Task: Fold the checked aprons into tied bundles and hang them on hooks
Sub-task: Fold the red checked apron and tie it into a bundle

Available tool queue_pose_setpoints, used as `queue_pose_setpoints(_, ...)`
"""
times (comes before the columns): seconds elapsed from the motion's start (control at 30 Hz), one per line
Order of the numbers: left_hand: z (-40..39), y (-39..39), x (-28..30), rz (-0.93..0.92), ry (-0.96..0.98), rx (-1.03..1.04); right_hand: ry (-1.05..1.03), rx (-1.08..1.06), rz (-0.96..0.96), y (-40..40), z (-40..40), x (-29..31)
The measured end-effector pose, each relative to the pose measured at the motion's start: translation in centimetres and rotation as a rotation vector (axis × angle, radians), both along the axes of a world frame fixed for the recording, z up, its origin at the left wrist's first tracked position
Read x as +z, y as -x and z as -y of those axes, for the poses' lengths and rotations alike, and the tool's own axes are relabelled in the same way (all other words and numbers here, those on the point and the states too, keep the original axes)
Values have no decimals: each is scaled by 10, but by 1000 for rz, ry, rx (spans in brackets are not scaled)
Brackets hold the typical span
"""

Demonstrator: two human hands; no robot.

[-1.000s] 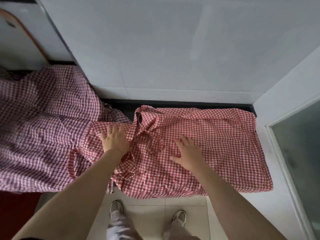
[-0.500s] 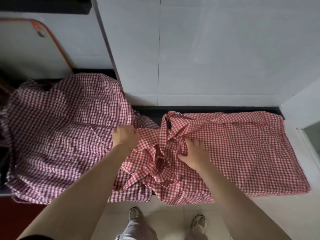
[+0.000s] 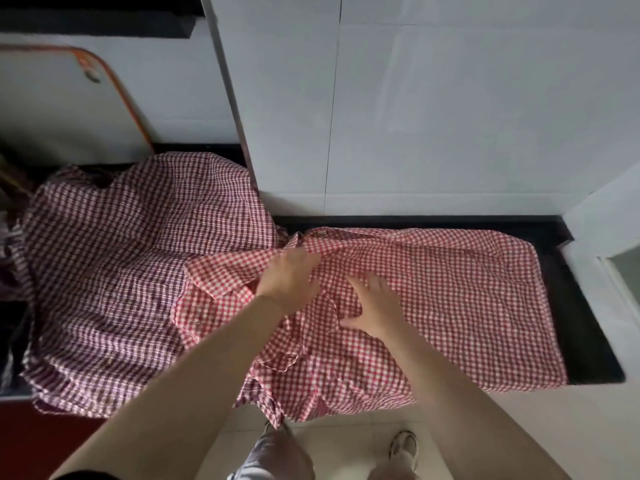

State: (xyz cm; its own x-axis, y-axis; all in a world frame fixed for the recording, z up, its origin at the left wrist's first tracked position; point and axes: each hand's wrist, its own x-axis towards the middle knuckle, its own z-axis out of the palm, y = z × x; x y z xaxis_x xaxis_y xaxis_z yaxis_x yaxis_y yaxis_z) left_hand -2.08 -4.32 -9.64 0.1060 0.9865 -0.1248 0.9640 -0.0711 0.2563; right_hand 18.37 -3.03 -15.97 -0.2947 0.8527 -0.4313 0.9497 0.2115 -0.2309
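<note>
Hands at work on the red checked apron [image 3: 433, 299], which lies spread across the dark tabletop [image 3: 585, 327], its near edge hanging off the front over the pale floor [image 3: 346, 452]. From the head view, the left hand [image 3: 289, 280] sits at the apron's upper left part, fingers curled into a gathered ridge of cloth near the back edge, gripping it. The right hand [image 3: 375, 304] lies just beside it, fingers straight and spread, palm pressing flat on the fabric, thumb out toward the rumpled folds in the middle. Left of that, a darker checked apron [image 3: 121, 278] lies in a heap, partly under the red one's left corner, touching it. Behind everything stands a white tiled wall [image 3: 450, 116], and on the far left an orange-rimmed white board [image 3: 65, 109] leans upright. At the bottom, between the forearms, two shoes [image 3: 403, 445] on the floor tiles.
</note>
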Motion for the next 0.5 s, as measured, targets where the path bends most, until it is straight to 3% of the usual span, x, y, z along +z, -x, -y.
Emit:
queue_pose_setpoints(0.07,12,-27,-17,-109,279,-175,32,62,70,-17,3,-4)
queue_pose_setpoints(0.17,18,-35,-41,-210,532,-106,62,5,115,-47,-3,-5)
queue_pose_setpoints(0.37,-2,-61,-31,-222,530,33,92,-308,136,-121,-29,0)
queue_pose_setpoints(0.5,-27,-83,-8,-301,525,91,52,-361,199,-155,-53,10)
